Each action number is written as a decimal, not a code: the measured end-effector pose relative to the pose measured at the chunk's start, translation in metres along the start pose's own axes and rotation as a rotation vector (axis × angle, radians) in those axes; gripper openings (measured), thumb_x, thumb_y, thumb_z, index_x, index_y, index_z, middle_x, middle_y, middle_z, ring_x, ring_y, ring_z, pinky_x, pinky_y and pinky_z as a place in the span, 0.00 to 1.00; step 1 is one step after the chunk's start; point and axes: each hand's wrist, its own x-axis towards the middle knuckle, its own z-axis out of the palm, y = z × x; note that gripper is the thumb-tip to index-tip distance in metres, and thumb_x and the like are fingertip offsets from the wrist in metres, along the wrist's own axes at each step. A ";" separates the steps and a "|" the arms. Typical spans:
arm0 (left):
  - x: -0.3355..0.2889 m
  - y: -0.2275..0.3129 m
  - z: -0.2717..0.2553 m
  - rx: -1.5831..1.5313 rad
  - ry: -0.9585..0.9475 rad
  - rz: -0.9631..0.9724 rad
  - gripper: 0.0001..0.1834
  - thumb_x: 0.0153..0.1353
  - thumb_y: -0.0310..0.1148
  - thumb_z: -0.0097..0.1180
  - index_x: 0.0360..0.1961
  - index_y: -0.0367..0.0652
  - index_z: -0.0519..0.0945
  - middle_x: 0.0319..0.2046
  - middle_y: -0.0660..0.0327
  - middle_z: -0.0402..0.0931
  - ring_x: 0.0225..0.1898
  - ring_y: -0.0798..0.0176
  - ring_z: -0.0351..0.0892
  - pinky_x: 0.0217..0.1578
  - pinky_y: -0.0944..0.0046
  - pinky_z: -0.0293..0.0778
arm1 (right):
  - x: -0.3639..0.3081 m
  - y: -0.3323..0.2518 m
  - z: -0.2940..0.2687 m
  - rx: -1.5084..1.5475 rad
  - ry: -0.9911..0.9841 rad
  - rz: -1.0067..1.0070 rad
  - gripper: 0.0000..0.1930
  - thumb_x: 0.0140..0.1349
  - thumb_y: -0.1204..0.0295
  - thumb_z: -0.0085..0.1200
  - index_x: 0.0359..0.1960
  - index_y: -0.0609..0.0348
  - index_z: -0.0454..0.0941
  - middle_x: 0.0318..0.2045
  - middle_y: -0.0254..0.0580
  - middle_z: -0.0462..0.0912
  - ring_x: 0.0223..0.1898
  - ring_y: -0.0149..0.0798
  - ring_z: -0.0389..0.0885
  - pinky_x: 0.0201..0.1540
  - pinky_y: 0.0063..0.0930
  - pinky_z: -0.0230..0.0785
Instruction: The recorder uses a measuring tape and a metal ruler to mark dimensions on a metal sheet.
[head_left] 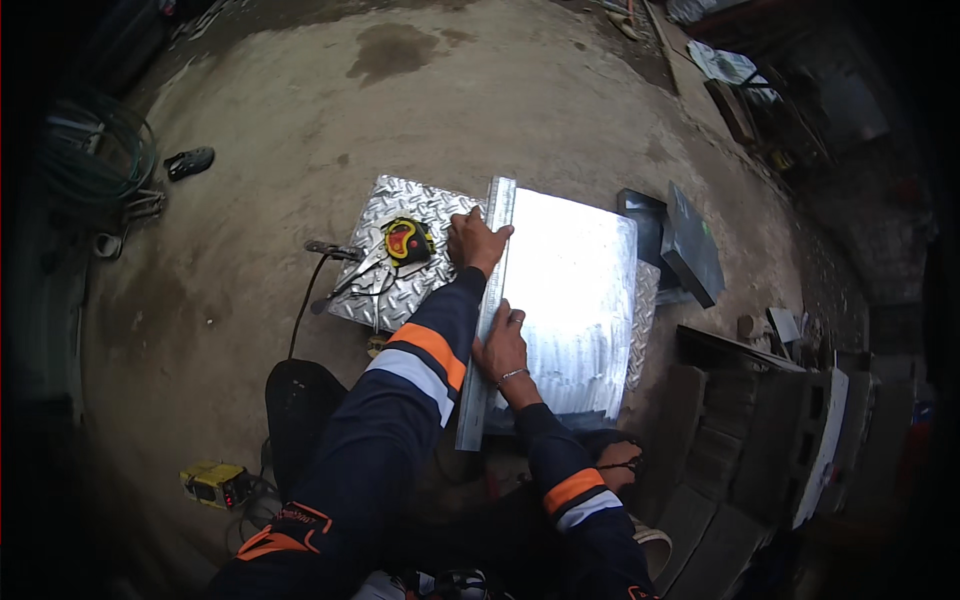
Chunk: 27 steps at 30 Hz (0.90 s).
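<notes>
Orange lettering marks the upper part of the left sleeve [385, 440], and small red lit figures show on a yellow box [215, 484] on the floor [400, 110]; a green mark sits on a dark metal block [692, 245].

The metal bar [470, 415] lies lengthwise along the left edge of the shiny metal sheet [575, 290], its near end reaching past the sheet's near edge. The left hand [480, 243] grasps the bar towards its far end, thumb laid across it. Nearer the body, the right hand [503, 345] has its grip straddling the same bar, thumb on the left side. The sheet rests over a tread-patterned worktop [415, 195], which shows at both sides. Beyond its far edge stretches open, stained floor.

Left of the left hand, a tape measure [408, 240] and a silvery tool [372, 270] crowd the worktop, and a black cable [305, 310] hangs off the side. The dark block leans close to the sheet's right edge; grey blocks [735, 430] fill the lower right. A shoe [190, 162] lies well apart, near a coiled hose [95, 185].
</notes>
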 end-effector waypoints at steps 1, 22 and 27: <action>-0.001 0.002 -0.005 0.003 0.000 -0.008 0.42 0.42 0.55 0.68 0.57 0.44 0.72 0.51 0.50 0.67 0.54 0.47 0.67 0.53 0.51 0.65 | 0.000 -0.002 0.002 0.000 -0.007 -0.009 0.43 0.53 0.59 0.60 0.62 0.69 0.48 0.51 0.65 0.60 0.44 0.65 0.74 0.42 0.48 0.73; 0.009 0.023 -0.013 -0.066 -0.080 -0.189 0.35 0.43 0.48 0.67 0.55 0.54 0.74 0.53 0.62 0.63 0.59 0.52 0.57 0.55 0.47 0.52 | 0.001 -0.006 0.005 -0.037 -0.005 -0.021 0.43 0.49 0.68 0.60 0.63 0.67 0.46 0.50 0.63 0.59 0.40 0.64 0.75 0.40 0.47 0.73; 0.006 0.022 -0.015 -0.085 -0.070 -0.149 0.37 0.42 0.49 0.67 0.56 0.53 0.73 0.53 0.62 0.64 0.58 0.51 0.57 0.55 0.46 0.52 | 0.000 -0.004 0.005 -0.038 0.005 -0.031 0.43 0.49 0.67 0.61 0.63 0.67 0.47 0.49 0.62 0.59 0.40 0.64 0.75 0.40 0.47 0.73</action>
